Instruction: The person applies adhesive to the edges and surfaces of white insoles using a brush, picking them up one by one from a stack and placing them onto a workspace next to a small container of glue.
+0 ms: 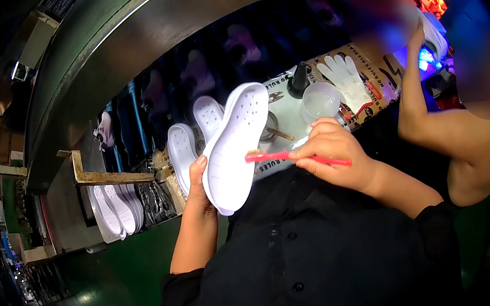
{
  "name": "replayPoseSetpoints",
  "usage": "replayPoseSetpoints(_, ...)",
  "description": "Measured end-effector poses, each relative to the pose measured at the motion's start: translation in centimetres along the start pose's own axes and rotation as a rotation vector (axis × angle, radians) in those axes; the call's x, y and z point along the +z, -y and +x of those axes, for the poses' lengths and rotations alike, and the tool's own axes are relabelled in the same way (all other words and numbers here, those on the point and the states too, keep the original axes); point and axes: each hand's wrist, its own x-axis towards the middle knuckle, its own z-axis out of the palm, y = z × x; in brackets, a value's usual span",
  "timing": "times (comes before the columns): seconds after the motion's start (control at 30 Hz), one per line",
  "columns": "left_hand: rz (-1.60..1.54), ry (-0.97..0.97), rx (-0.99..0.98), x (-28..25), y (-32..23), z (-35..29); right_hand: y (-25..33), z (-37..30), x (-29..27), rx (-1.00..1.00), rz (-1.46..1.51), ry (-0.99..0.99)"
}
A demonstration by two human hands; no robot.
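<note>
Nearest to me is the front of a black button-up shirt (328, 246), at the bottom of the frame. Above it, the left hand (198, 185) grips a white shoe sole (237, 148) in the middle of the frame; its thumb lies along the left rim, and the other fingers go out of sight behind. The sole stands tilted, its hollow, holed inner face turned up, probably so that the whole face can be seen and reached. The right hand (334, 149) pinches a red toothbrush-like brush (278, 156) by its handle between thumb and fingers, much like a pen, likely for fine control. The bristles are at the sole's right edge; whether they press or hover, I can't tell.

Just beyond, two more white soles (182, 154) stick out behind the held one. Center right, a metal pot (270, 126) with a stick, a translucent tub (319, 101) and a black bottle-like container (298, 81) sit close together, presumably to keep them within reach. A white glove (344, 78) lies beside the tub on printed cardboard (390, 73). Lower left, soles stand in a neat row (119, 205). At far right, a co-worker's bent arm (466, 134) reaches toward a blue glow.
</note>
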Motion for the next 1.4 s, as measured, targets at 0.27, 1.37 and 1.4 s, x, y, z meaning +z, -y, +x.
replayPoseSetpoints(0.27, 0.009, -0.114, 0.086, -1.5, -0.6, 1.1, 1.0, -0.6, 1.1, -0.064, 0.120, -0.082)
replayPoseSetpoints(1.37, 0.581, -0.083, 0.367, 15.2, -3.1, 10.5, -7.6, -14.0, -6.2, 0.598, 0.712, -0.716)
replayPoseSetpoints(1.4, 0.681, -0.164, 0.344, 11.1, -3.3, 9.1, -7.7, -13.6, -5.8, 0.585, 0.746, -0.685)
